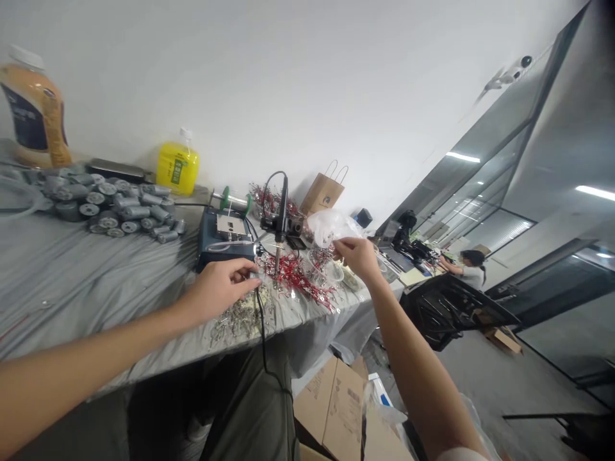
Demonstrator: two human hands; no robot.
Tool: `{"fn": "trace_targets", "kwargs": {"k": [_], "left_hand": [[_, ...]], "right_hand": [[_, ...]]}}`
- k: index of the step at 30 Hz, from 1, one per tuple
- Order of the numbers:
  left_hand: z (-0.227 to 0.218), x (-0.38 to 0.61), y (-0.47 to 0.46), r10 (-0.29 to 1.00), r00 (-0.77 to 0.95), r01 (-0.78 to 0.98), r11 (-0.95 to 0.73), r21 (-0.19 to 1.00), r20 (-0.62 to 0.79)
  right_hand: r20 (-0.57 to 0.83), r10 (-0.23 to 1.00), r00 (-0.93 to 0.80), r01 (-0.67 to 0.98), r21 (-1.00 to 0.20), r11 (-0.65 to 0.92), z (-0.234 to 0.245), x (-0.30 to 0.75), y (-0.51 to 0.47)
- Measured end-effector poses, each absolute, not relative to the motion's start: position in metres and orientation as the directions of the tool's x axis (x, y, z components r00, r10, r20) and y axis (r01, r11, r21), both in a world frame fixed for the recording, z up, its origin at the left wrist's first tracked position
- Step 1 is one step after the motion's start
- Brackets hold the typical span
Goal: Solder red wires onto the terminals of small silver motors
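Note:
My left hand is closed in a pinch above the front of the table, on something small and greyish that I cannot make out. Just right of its fingertips, a soldering iron points down from a black holder. A pile of red wires with metal tabs lies under the iron. My right hand is pinched beside a white plastic bag, over more red wires; whatever sits between its fingers is too small to name. A blue soldering station with a spool of solder wire stands behind my left hand.
Many grey cylindrical motors are heaped at the left. Behind them stand an orange bottle and a yellow bottle. A paper bag leans near the wall. Cardboard boxes sit below the table; another person works farther right.

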State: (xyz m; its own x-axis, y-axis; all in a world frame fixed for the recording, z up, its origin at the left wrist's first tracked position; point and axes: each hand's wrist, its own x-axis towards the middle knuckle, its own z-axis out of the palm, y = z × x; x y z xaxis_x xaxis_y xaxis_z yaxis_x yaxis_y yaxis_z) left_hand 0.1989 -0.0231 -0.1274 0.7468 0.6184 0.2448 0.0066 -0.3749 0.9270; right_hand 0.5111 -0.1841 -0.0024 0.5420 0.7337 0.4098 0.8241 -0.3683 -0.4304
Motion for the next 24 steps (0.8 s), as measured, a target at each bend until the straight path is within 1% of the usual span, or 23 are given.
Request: {"fn": "trace_targets", "kwargs": {"k": [3, 7, 17, 21, 24], "left_hand": [[-0.132, 0.201, -0.021, 0.617, 0.737, -0.001, -0.409, 0.913, 0.277], [-0.138, 0.202, -0.019, 0.618, 0.735, 0.006, -0.416, 0.909, 0.278], [-0.136, 0.201, -0.019, 0.619, 0.736, 0.034, -0.438, 0.899, 0.274], [-0.136, 0.201, -0.019, 0.625, 0.733, 0.041, -0.434, 0.900, 0.268], [-0.137, 0.202, -0.019, 0.625, 0.734, 0.043, -0.434, 0.900, 0.267]], "right_hand": [[0.384, 0.750, 0.539, 0.823, -0.430, -0.371, -0.002, 0.519, -0.185], [0.382, 0.762, 0.523, 0.830, -0.431, -0.354, 0.004, 0.524, -0.191], [0.438, 0.726, 0.530, 0.785, -0.577, -0.225, -0.004, 0.525, -0.199], [0.469, 0.705, 0.532, 0.770, -0.615, -0.172, -0.003, 0.526, -0.200], [0.470, 0.701, 0.536, 0.761, -0.629, -0.160, -0.001, 0.526, -0.202]]}}
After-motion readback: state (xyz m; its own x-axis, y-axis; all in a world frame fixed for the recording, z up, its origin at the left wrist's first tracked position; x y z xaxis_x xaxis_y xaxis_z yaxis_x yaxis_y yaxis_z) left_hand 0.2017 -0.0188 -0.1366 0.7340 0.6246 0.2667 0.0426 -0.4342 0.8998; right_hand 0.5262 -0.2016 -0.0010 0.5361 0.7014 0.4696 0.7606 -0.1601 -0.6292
